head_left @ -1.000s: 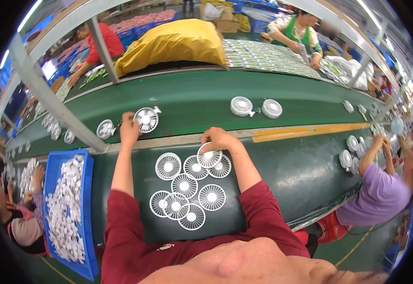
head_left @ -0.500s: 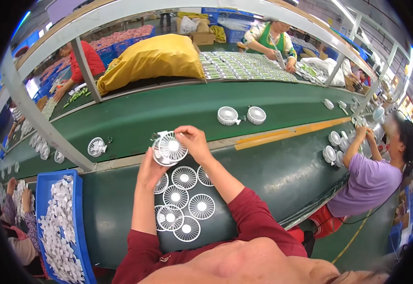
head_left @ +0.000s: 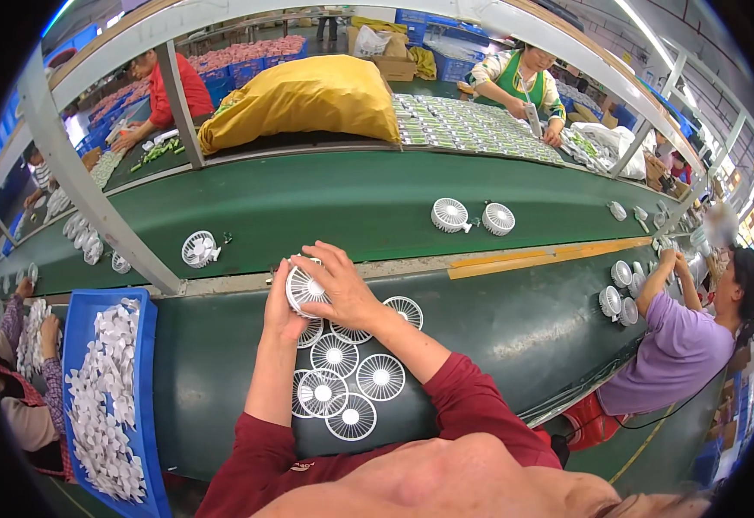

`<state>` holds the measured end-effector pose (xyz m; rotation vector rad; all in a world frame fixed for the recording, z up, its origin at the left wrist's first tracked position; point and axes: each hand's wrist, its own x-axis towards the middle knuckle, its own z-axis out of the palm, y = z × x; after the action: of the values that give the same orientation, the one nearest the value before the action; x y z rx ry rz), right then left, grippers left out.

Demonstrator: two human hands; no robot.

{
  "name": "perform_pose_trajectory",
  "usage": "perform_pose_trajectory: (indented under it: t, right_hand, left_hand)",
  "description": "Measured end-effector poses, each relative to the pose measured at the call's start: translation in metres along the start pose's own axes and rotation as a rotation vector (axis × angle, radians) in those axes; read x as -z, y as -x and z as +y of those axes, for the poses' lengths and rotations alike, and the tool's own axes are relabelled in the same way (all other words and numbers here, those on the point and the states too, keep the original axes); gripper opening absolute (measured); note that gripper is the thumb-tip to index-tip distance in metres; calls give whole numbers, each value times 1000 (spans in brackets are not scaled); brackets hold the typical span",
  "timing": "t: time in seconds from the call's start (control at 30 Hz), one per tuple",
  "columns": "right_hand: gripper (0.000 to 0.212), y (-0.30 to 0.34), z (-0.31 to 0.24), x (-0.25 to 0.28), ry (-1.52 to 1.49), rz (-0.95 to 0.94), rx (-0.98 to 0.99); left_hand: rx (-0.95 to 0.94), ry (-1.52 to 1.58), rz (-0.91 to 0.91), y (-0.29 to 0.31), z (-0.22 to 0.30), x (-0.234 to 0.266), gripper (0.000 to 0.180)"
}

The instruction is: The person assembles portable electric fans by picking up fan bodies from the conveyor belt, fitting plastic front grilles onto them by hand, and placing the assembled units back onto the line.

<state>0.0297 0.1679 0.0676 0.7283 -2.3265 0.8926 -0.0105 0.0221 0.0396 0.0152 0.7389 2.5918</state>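
Note:
Between my hands is a small white fan head (head_left: 300,292), tilted, with a round spoked grille on its front. My left hand (head_left: 280,312) grips it from the left and below. Over its front and right side lies my right hand (head_left: 348,292), the thumb across the grille and the fingers over the upper rim. Whether the grille sits fully seated on the housing is hidden by my fingers. On the dark green bench beneath, several loose white fan grilles (head_left: 381,377) lie flat, some overlapping.
A blue bin (head_left: 146,380) of small white plastic parts stands at the left. Beyond the bench a green conveyor belt (head_left: 334,211) carries white fan units (head_left: 450,215). Grey posts (head_left: 105,198) rise along it. Co-workers sit at left, right (head_left: 679,354) and across, near a yellow sack (head_left: 308,104).
My right hand has gone from pinching the grille's edge to lying across its front. The fan head has turned and sits slightly lower. The whole view has shifted a little.

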Motion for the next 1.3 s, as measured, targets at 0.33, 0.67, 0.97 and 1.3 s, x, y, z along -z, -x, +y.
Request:
perform_pose_trajectory:
  t: [0.33,0.67,0.97,1.3]
  right_hand:
    - [80,7,1,-29,-795,-18,-285]
    - [71,6,-3,-29,-1149,-61,-432]
    - [72,21,123,33,89,294,-539]
    - [57,17,48,2,-37,-219,-180]
  left_hand:
    - [-780,-799,126,17,-30,-23,33]
    - [-1076,-1079,67,22,-36,-20,32]
    - [-911,-1628,107,-6,9,3,48]
    - [-677,-2101,502,-125,122,74,47]
